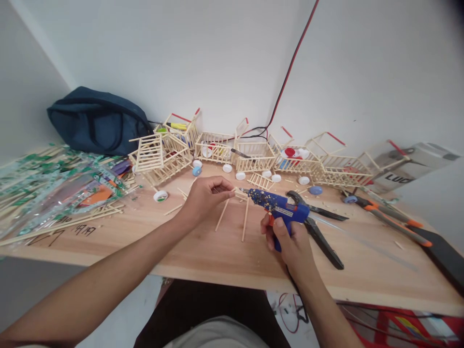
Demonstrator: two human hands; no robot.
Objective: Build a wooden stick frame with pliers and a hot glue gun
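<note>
My right hand is wrapped round the handle of a blue glue gun, its barrel speckled with bits. The gun's nozzle points left, close to the fingertips of my left hand. Those fingers are pinched together on what looks like a small wooden stick, mostly hidden. Below the nozzle, two thin wooden sticks, one on the left and one on the right, reach toward the table's front. A clear glue stick seems to trail from the gun's back. Just behind lies a small slatted wooden panel.
Several small stick-built carts with bottle-cap wheels line the wall. Black-handled cutters lie beside the gun, orange-handled pliers farther right. Wrapped sticks pile up at left below a dark blue bag. A carton stands right.
</note>
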